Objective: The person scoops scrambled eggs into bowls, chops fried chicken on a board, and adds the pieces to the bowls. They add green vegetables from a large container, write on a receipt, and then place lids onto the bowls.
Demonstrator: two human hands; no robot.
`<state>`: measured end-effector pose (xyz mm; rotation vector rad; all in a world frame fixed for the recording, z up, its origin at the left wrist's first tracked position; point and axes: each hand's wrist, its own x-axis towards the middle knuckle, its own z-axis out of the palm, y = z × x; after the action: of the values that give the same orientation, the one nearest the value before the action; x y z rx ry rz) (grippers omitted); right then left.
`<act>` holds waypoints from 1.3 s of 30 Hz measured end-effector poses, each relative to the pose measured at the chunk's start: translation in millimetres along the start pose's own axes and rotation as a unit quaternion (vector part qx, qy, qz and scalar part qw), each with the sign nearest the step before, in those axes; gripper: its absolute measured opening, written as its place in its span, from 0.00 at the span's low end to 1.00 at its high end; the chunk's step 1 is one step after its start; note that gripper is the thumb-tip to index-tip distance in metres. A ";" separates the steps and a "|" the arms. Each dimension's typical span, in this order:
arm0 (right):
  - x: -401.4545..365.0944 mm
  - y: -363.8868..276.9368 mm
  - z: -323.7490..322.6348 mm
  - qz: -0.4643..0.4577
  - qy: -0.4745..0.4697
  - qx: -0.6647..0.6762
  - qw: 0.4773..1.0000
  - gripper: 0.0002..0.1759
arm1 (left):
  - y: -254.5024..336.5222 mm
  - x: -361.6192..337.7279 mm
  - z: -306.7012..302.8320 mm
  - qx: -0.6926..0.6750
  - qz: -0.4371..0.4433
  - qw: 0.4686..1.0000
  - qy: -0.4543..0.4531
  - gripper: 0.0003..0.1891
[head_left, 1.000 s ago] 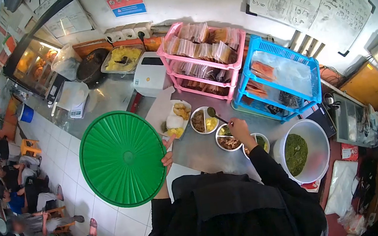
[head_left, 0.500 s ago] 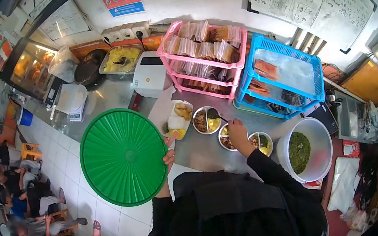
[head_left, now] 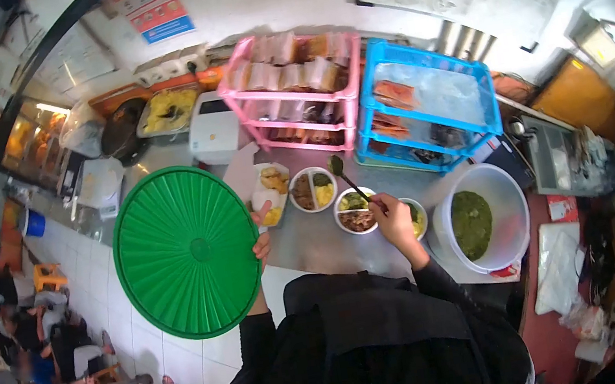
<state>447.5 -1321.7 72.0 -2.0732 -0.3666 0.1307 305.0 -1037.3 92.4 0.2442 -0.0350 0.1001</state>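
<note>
My left hand (head_left: 260,239) grips the edge of a large round green ribbed lid (head_left: 187,250), which is held up left of the counter. In my right hand (head_left: 393,220) is the black handle of a spoon (head_left: 356,185). Its dark green bowl end is raised just beyond the bowls, between the left and middle ones. Three white divided bowls stand here: a left bowl (head_left: 313,190), a middle bowl (head_left: 356,211) and a right bowl (head_left: 424,217) partly hidden by my right hand. Brown pieces, yellow food and green food show in them.
A translucent tub (head_left: 511,221) with green paste (head_left: 472,225) stands at right. Behind are pink baskets (head_left: 293,95) and blue baskets (head_left: 433,125) of packets. A paper box (head_left: 259,197) of food sits beside the lid. Several people sit at far left.
The spoon has lifted from over the left bowl, away from me and slightly right. More of the middle bowl shows. The whole view has shifted, while my left hand keeps hold of the lid.
</note>
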 end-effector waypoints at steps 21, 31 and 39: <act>-127.2 154.6 -282.6 0.123 0.302 0.049 0.944 0.31 | -371.1 177.8 102.9 0.883 0.098 0.457 -0.049 0.14; -88.6 157.2 -261.2 0.171 0.271 -0.229 0.919 0.40 | -381.8 207.8 76.3 0.926 0.032 0.366 -0.084 0.31; -85.5 171.1 -299.3 0.257 0.117 0.028 0.959 0.35 | -370.9 246.9 17.4 0.851 -0.120 0.444 -0.253 0.54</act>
<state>473.8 -1675.9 71.8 -2.0569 0.3239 0.2013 588.5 -1376.2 32.0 2.3779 -0.5253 -0.2931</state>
